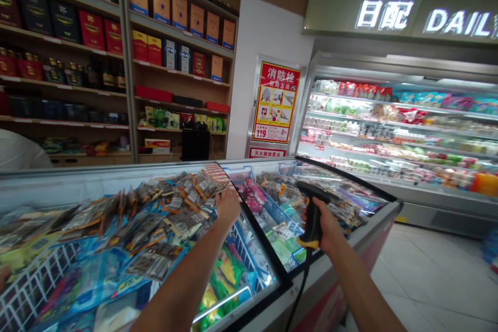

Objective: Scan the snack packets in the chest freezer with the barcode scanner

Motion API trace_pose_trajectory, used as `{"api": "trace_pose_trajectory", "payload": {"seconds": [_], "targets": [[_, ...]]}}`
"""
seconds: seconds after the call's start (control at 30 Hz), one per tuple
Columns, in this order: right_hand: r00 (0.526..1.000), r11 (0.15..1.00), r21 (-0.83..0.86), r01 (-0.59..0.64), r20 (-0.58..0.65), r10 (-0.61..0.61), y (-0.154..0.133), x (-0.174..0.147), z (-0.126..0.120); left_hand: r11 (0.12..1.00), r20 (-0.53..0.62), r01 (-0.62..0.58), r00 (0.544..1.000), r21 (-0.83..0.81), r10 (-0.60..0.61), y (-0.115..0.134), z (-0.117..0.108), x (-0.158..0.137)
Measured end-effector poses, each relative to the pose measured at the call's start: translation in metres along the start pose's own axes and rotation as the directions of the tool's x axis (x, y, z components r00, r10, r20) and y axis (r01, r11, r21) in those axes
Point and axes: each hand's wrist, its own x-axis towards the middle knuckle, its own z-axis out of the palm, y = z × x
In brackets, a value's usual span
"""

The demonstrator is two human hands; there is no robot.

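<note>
My left hand (227, 206) reaches over the freezer, its fingers slightly apart against the edge of a heap of small flat food packets (187, 194) with orange and brown wrappers; no packet is plainly gripped. My right hand (329, 228) is wrapped round the grip of a black and yellow barcode scanner (313, 218), held upright above the right-hand freezer section. The scanner's cable (299, 295) hangs down in front of the freezer. More packets (157, 261) lie below the heap, near my left forearm. Green and yellow bags (225, 272) show beneath the glass to its right.
A black-framed glass edge (264, 233) divides the freezer sections. White wire basket (39, 280) at left, blue basket (278, 210) at right. A person's pale clothing (19, 150) shows at the left edge. Boxed shelves (181, 28) stand behind; a lit chiller (404, 135) is at right.
</note>
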Motion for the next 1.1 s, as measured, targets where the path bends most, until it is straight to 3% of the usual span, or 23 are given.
{"api": "trace_pose_trajectory", "payload": {"seconds": [0.27, 0.33, 0.53, 0.8, 0.93, 1.1], "targets": [[1.000, 1.000, 0.005, -0.019, 0.008, 0.019, 0.005, 0.007, 0.004, 0.985, -0.036, -0.154, 0.988, -0.076, 0.151, 0.005, 0.004, 0.001], [0.999, 1.000, -0.003, -0.025, 0.024, 0.025, 0.007, 0.009, 0.003, 0.994, -0.027, -0.098, 0.995, -0.044, 0.097, -0.006, 0.006, 0.006], [0.999, 0.999, -0.035, -0.039, 0.008, 0.039, 0.011, 0.015, 0.005, 0.994, 0.154, 0.108, 0.982, 0.008, -0.108, -0.043, 0.011, 0.023], [0.998, 0.998, -0.017, -0.064, 0.007, 0.064, 0.016, 0.015, 0.005, 0.982, 0.146, 0.186, 0.972, 0.018, -0.186, -0.076, 0.006, 0.025], [0.999, 0.999, -0.023, -0.045, 0.007, 0.045, 0.014, 0.014, 0.004, 0.985, 0.080, 0.172, 0.982, 0.001, -0.172, -0.062, -0.002, 0.020], [0.999, 0.999, -0.018, -0.038, 0.004, 0.038, 0.011, 0.008, 0.005, 0.991, 0.076, 0.075, 0.995, -0.114, -0.067, -0.006, -0.003, 0.007]]}}
